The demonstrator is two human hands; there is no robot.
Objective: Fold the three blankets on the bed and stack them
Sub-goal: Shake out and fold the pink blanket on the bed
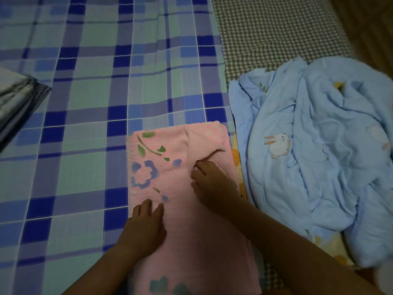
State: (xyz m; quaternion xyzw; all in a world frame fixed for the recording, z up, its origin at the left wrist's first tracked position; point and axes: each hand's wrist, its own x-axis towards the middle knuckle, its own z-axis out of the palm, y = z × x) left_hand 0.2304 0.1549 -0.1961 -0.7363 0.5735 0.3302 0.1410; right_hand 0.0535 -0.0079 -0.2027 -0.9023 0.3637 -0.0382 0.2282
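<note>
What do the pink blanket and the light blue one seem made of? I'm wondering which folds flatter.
Pink blanket: looks like terry or towelling, matte and napped, lying flat. Light blue blanket: seemingly padded, quilted cotton, smooth, with puffy rumpled folds.

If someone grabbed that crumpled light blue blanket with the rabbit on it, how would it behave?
The light blue blanket would probably flop and sag: it lies in loose rumpled folds. Its puffy, quilted look suggests it is bulky yet fairly light. It would likely drag on the checked cover rather than slide.
</note>
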